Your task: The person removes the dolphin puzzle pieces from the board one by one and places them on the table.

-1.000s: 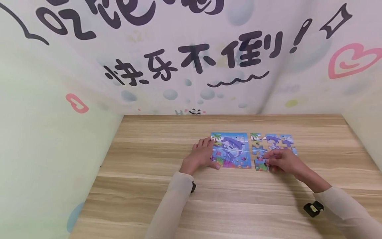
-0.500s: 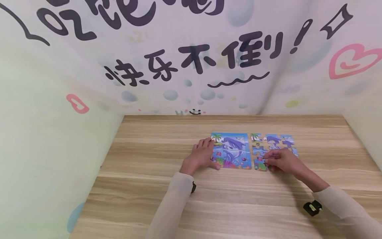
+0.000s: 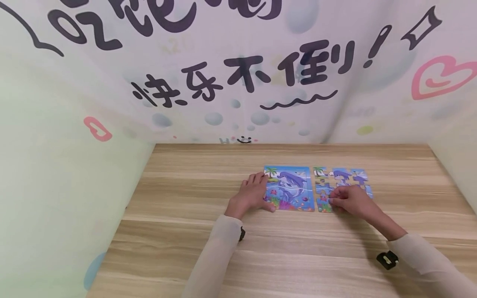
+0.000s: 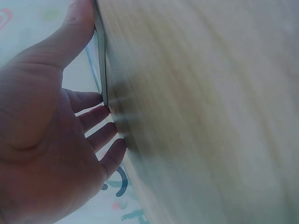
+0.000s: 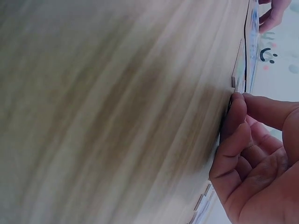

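My left hand (image 3: 252, 191) rests at the left edge of the dolphin picture board (image 3: 290, 188), thumb at the bottom left corner. In the left wrist view its fingers (image 4: 100, 136) lie fairly straight on the tabletop, touching the board's edge (image 4: 103, 70). My right hand (image 3: 352, 200) bends over loose puzzle pieces right of the board. Thumb and index finger pinch at a puzzle piece in the bottom row, beside the bottom left corner piece (image 3: 323, 205). My right hand (image 5: 254, 163) mostly hides the pinched part in the right wrist view.
Several more puzzle pieces (image 3: 340, 174) lie right of the board in loose rows, partly joined, some under the right hand. Everything lies on a wood-grain table (image 3: 290, 252). A printed white wall covering (image 3: 238, 111) rises behind the table's far edge.
My right hand has shifted slightly left, and the bottom left corner piece has slid a little and straightened against the piece above it. My left hand and the board stay put.
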`<state>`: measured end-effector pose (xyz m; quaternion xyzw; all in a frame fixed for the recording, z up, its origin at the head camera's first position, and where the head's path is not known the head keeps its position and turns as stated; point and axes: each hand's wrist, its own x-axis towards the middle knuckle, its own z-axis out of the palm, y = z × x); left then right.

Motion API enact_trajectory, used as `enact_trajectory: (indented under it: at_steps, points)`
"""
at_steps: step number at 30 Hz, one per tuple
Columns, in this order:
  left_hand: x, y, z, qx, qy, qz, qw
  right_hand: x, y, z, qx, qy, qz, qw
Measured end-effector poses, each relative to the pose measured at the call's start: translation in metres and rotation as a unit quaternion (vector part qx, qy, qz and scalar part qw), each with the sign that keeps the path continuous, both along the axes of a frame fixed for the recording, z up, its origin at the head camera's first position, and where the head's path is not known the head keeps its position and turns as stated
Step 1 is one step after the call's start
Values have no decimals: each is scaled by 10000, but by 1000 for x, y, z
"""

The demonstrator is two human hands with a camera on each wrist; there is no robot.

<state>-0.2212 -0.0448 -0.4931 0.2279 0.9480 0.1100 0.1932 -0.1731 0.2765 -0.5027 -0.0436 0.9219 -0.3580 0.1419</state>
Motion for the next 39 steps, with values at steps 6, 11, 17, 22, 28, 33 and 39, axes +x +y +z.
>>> enact_trajectory:
  at_steps: [6, 11, 17, 22, 28, 33, 39]
  points:
    - [0, 0, -1, -7, 15, 11, 10000, -1, -2, 1, 135, 15, -31, 9999]
    - [0, 0, -1, -61, 43, 0, 10000, -4, -14, 6, 276, 338, 3, 9990]
    - [0, 0, 1, -18, -3, 20, 10000, -11, -38, 8, 102, 664, 277, 9974]
    - [-1, -1, 1, -16, -20, 18, 10000, -17, -56, 9, -23, 640, 360, 9973]
    - [0, -1, 2, -44, 8, 10, 10000, -19, -74, 9, 163, 683, 610, 9957]
    - [0, -1, 4, -25, 12, 10, 10000, -22, -87, 6, 383, 706, 853, 9931]
    - [1, -1, 4, 12, 10, -17, 10000, -22, -97, 5, 808, 675, 931, 9901]
